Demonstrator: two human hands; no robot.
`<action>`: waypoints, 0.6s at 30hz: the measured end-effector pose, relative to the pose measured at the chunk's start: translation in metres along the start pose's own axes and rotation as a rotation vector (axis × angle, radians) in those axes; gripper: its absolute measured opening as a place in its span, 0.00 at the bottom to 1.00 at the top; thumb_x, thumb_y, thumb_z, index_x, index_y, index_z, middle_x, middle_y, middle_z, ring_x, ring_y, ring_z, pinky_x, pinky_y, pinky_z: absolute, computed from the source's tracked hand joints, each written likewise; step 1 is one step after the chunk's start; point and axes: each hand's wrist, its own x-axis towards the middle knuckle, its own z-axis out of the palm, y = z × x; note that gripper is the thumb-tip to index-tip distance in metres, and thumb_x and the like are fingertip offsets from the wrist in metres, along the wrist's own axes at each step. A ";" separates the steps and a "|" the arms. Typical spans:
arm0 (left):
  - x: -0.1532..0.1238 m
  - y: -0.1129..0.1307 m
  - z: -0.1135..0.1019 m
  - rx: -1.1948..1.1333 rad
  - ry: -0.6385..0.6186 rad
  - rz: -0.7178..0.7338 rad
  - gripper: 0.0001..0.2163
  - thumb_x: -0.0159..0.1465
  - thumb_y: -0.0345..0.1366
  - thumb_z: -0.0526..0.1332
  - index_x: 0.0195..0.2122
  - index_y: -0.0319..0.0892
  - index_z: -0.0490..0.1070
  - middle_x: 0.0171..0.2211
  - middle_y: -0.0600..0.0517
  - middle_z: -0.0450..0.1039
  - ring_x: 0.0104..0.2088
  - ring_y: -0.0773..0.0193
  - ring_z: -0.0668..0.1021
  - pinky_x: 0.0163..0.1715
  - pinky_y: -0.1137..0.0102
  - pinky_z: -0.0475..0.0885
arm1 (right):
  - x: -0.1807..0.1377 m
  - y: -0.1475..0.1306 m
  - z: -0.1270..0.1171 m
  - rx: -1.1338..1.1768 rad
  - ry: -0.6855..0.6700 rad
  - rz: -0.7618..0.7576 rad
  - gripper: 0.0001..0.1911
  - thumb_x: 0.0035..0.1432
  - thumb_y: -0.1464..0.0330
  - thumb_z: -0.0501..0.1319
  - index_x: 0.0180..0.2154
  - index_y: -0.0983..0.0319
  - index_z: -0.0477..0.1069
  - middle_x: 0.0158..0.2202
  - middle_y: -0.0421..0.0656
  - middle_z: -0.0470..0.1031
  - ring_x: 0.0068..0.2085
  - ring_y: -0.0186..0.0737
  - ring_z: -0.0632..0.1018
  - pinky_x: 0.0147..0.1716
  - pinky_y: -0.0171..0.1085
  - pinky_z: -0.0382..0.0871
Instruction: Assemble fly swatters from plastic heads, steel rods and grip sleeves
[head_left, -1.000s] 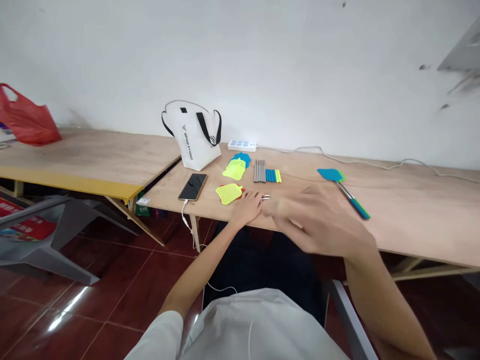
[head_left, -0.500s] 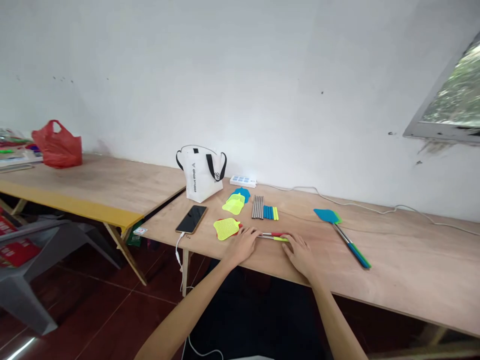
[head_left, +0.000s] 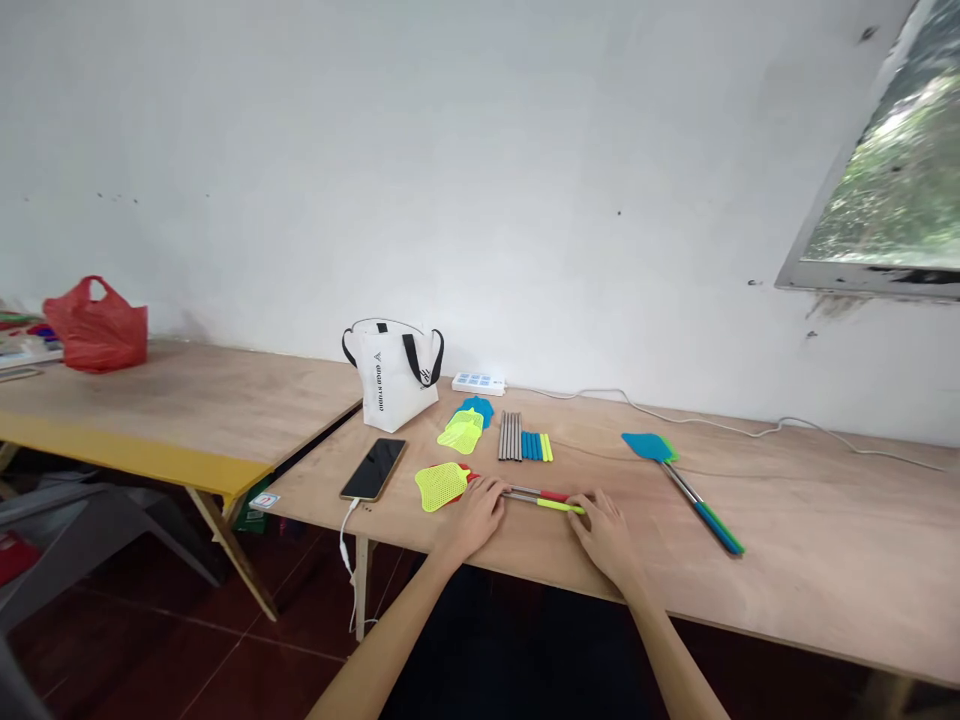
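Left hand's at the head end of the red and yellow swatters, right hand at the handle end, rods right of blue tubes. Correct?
No: in the head view the rods lie left of the blue tubes. The rest is right: left hand at the head end of those swatters, right hand at the handle end.

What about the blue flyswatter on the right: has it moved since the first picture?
No, in no direction that shows: the blue flyswatter keeps its place relative to the white power strip. The whole view shifted instead.
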 end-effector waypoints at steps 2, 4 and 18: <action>0.001 -0.001 -0.002 -0.017 -0.008 -0.009 0.12 0.69 0.26 0.53 0.48 0.46 0.71 0.49 0.51 0.76 0.52 0.58 0.75 0.58 0.60 0.69 | 0.001 0.003 -0.002 0.010 -0.015 -0.008 0.14 0.67 0.62 0.52 0.47 0.52 0.75 0.47 0.45 0.75 0.50 0.47 0.76 0.51 0.47 0.68; 0.002 -0.003 -0.005 -0.028 -0.022 -0.013 0.11 0.68 0.26 0.55 0.47 0.46 0.71 0.49 0.51 0.76 0.52 0.58 0.76 0.57 0.60 0.69 | 0.003 0.007 -0.004 0.033 -0.040 -0.023 0.15 0.67 0.62 0.52 0.48 0.51 0.75 0.48 0.44 0.76 0.51 0.47 0.76 0.51 0.46 0.68; 0.009 -0.011 0.002 -0.072 -0.029 -0.014 0.12 0.68 0.26 0.54 0.46 0.46 0.72 0.49 0.50 0.75 0.51 0.58 0.76 0.55 0.61 0.71 | 0.004 0.013 -0.003 0.065 -0.041 0.017 0.14 0.68 0.66 0.49 0.46 0.52 0.72 0.49 0.44 0.77 0.52 0.48 0.75 0.51 0.47 0.67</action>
